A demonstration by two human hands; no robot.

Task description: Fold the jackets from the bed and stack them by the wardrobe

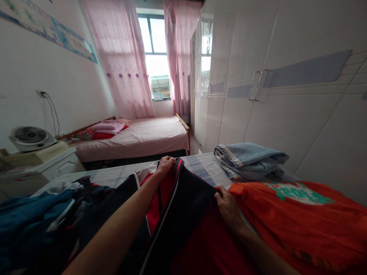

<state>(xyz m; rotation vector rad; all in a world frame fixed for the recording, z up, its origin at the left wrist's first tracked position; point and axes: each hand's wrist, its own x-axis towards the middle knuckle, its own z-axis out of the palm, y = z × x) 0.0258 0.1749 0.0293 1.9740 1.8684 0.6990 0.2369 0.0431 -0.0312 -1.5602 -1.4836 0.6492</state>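
A navy and red jacket (189, 196) with white piping is spread before me over the near bed. My left hand (167, 165) is closed on its collar edge, near the top of the piping. Gripping the navy shoulder on the other side is my right hand (226, 202), thumb on top. The lower part of the jacket falls toward me and is dark. To the right lies an orange T-shirt (304, 225) with a green and white print, close to my right forearm. A heap of dark and teal clothes (37, 217) is on the left.
Beyond the orange shirt sits a folded blue quilt (249, 158). White wardrobes (237, 114) line the right side. A second bed (143, 133) with pink bedding stands under the curtained window. On the left, a fan (31, 136) rests on a cabinet (61, 164).
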